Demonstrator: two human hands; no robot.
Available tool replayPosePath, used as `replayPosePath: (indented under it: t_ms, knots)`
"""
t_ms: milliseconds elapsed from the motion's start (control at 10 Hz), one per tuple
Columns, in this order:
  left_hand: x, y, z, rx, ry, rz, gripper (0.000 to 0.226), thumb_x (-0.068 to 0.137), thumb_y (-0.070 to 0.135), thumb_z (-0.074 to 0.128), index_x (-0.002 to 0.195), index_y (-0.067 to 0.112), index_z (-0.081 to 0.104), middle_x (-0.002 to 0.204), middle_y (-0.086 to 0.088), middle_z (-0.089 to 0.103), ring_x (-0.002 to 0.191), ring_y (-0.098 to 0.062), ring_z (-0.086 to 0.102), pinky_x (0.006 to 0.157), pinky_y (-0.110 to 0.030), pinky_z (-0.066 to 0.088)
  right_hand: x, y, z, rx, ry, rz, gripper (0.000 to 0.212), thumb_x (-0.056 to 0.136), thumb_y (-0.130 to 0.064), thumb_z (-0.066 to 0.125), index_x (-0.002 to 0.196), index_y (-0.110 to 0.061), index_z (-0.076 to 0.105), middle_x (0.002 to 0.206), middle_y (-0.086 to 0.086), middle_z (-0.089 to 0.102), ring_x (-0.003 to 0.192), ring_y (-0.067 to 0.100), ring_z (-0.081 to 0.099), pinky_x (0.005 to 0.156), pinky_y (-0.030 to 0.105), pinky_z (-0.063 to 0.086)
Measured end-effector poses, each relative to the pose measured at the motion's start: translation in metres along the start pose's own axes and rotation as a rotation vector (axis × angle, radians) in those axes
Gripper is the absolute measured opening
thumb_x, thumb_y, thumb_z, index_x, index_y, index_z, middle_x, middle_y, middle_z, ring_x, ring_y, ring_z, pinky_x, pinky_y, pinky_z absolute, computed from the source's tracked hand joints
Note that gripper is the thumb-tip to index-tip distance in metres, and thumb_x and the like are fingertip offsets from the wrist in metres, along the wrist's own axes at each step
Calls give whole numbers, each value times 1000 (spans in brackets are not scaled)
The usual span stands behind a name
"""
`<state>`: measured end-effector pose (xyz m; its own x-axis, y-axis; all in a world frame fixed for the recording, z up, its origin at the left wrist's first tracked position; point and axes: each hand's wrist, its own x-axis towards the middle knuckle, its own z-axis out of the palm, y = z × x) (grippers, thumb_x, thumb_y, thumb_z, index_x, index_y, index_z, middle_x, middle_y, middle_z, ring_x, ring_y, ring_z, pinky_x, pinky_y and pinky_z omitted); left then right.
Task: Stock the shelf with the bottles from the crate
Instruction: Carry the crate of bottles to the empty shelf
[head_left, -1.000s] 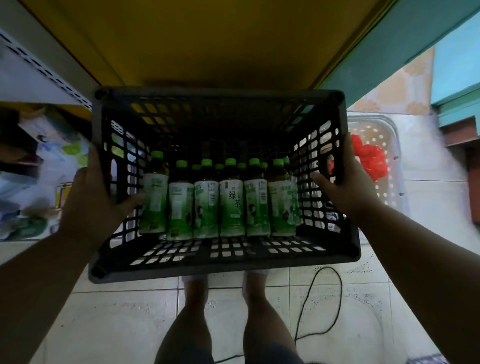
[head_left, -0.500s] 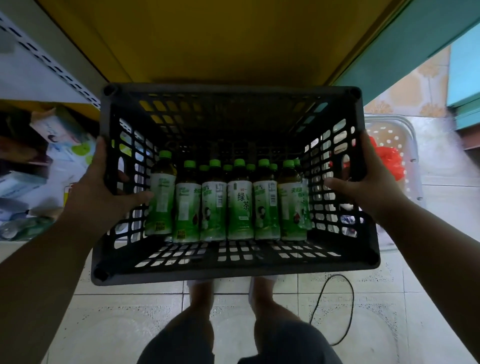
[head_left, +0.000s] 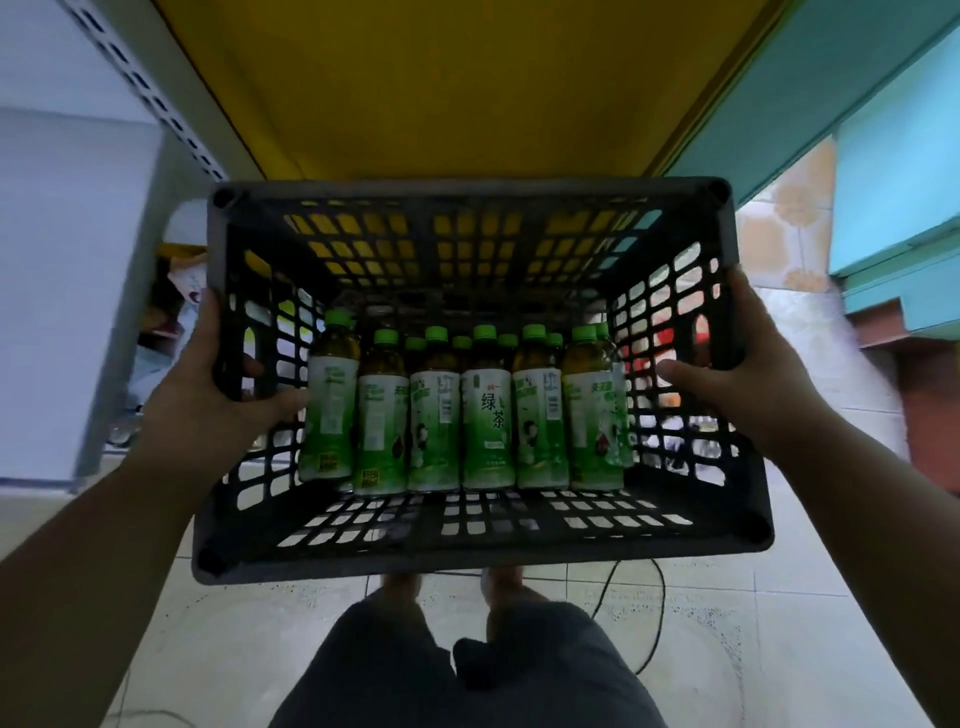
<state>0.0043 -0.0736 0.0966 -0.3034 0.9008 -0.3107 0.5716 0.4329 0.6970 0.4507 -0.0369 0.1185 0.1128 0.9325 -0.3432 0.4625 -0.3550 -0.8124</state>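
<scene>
Both hands are gripping the crate (head_left: 483, 540) by its side walls, left hand (head_left: 208, 395) and right hand (head_left: 748, 384) one per side to keep it level, so the bottles (head_left: 485, 410) are standing upright along its back wall.

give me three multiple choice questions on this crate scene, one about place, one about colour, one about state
1. Where do the bottles stand in the crate?
A. in rows across its middle
B. piled in one near corner
C. outside, on the floor

2. What colour are the bottle caps?
A. red
B. green
C. white

3. How is the crate held?
A. by the left hand alone
B. by the right hand alone
C. by both hands, one on each side wall

Answers:
1. A, they stand upright side by side, wall to wall.
2. B, every visible cap is bright green.
3. C, each thumb hooks over a side wall, fingers outside.
</scene>
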Motion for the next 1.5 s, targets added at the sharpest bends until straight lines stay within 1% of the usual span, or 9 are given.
replayPosePath:
  t_ms: [200, 400, 600, 700, 900, 1100, 1200, 1300, 1500]
  knots:
    - [-84, 61, -61, 18, 13, 30, 115, 70, 38, 88, 149, 61, 8, 100, 16, 64, 87, -10, 64, 73, -31, 45, -71, -63, -63, -46, -53, -134, 111, 65, -16, 87, 146, -61, 27, 92, -15, 72, 72, 10, 67, 69, 42, 56]
    - [-182, 67, -78, -86, 175, -86, 120, 58, 49, 89, 150, 59, 12, 98, 15, 66, 83, -15, 68, 72, -34, 55, -106, -101, -100, -102, -170, -254, 104, 72, -4, 83, 141, -63, 34, 84, 8, 72, 68, 20, 67, 57, 40, 58]
    - [-288, 49, -89, -142, 322, -163, 110, 59, 41, 94, 136, 75, 23, 90, 4, 68, 71, -25, 70, 70, -51, 60, -125, -136, -98, -153, -323, -306, 111, 50, -40, 90, 144, -61, 34, 102, 15, 71, 85, 32, 72, 65, 49, 62]
    - [-343, 34, -100, -162, 440, -219, 106, 65, 27, 91, 110, 91, 19, 86, 6, 66, 70, -22, 69, 71, -47, 59, -141, -156, -74, -232, -395, -359, 129, 36, -69, 91, 147, -60, 26, 114, -11, 68, 96, 19, 70, 78, 39, 59]
    - [-441, -24, -144, -238, 610, -370, 100, 60, 37, 90, 107, 85, 16, 87, 8, 67, 75, -20, 69, 68, -36, 54, -197, -200, 15, -294, -579, -440, 128, 34, -73, 89, 141, -72, 19, 138, -5, 59, 115, 22, 62, 94, 48, 52]
    - [-541, -86, -200, -301, 721, -523, 91, 49, 46, 80, 106, 86, 21, 82, 6, 67, 71, -17, 69, 63, -37, 54, -282, -238, 133, -344, -746, -532, 115, 50, -54, 88, 139, -74, 17, 144, -5, 49, 99, 17, 60, 75, 39, 52]
    - [-574, -119, -228, -316, 750, -615, 106, 58, 37, 86, 127, 78, 17, 92, 4, 66, 80, -17, 67, 65, -34, 51, -308, -251, 193, -367, -813, -547, 117, 49, -50, 87, 145, -66, 21, 123, 3, 67, 76, 20, 65, 60, 32, 53]
    - [-592, -155, -253, -352, 807, -703, 112, 66, 28, 88, 151, 51, 19, 95, 8, 65, 83, -12, 64, 60, -25, 47, -326, -268, 257, -364, -907, -561, 121, 43, -48, 91, 142, -68, 23, 124, -2, 68, 92, 14, 67, 66, 30, 53]
    - [-604, -217, -298, -455, 959, -852, 120, 54, 39, 84, 153, 44, 19, 131, 0, 61, 111, -19, 60, 90, -37, 48, -358, -330, 396, -479, -1061, -656, 125, 45, -47, 87, 148, -61, 19, 133, 0, 62, 93, 9, 66, 56, 27, 50]
